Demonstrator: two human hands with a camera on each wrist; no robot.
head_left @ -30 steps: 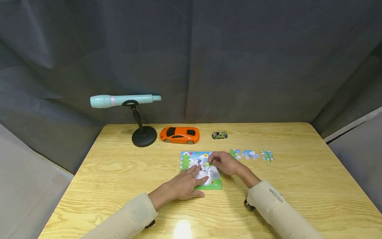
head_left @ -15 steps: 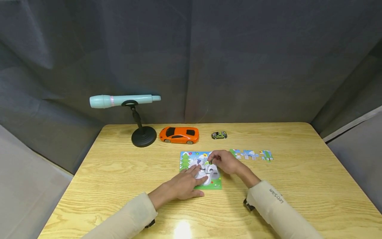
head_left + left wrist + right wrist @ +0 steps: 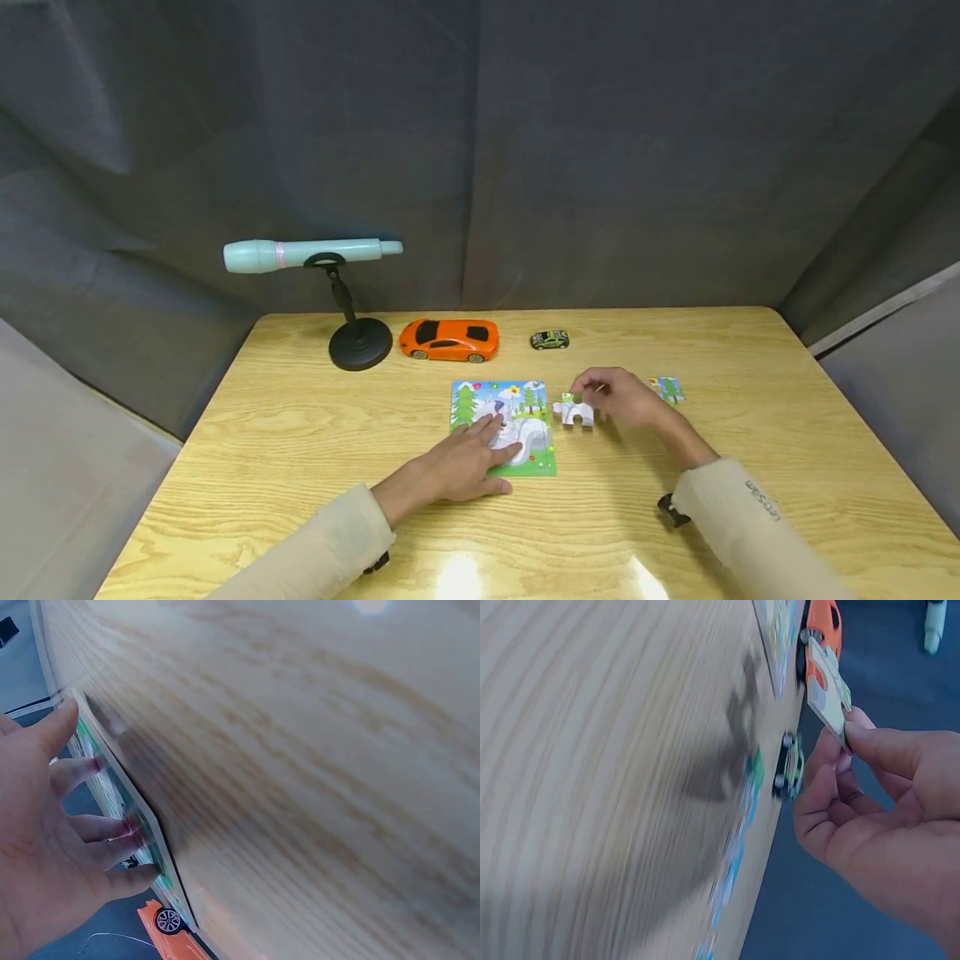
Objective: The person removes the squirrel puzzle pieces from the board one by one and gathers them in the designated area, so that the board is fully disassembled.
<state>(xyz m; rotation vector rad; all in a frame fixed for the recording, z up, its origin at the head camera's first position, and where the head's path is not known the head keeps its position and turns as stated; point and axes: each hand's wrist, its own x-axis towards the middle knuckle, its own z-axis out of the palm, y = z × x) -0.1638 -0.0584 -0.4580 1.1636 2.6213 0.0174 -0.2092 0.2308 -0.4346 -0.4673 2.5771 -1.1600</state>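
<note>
The puzzle board (image 3: 531,437), a picture with green trees and a white-grey figure, lies on the wooden table. My left hand (image 3: 468,462) rests on its lower left part, fingers spread and fairly straight, covering some of the picture. In the left wrist view, the fingertips (image 3: 148,879) reach the board's face. Just right of the board, my right hand (image 3: 622,398) pinches a white-grey puzzle piece (image 3: 576,414) between thumb and fingers. The right wrist view shows this puzzle piece (image 3: 826,701) tilted and raised above the table, its shadow falling below.
Loose puzzle pieces (image 3: 670,389) lie to the right, others partly hidden behind my right hand. Along the back stand an orange toy car (image 3: 450,340), a small green-black toy car (image 3: 550,339) and a pale blue microphone (image 3: 315,254) on a black stand (image 3: 361,343). Dark curtain hangs behind.
My right hand has moved right, off the board, carrying the puzzle piece with it. Trees now show on the board's upper right where the hand was. The left hand has stayed in place.
</note>
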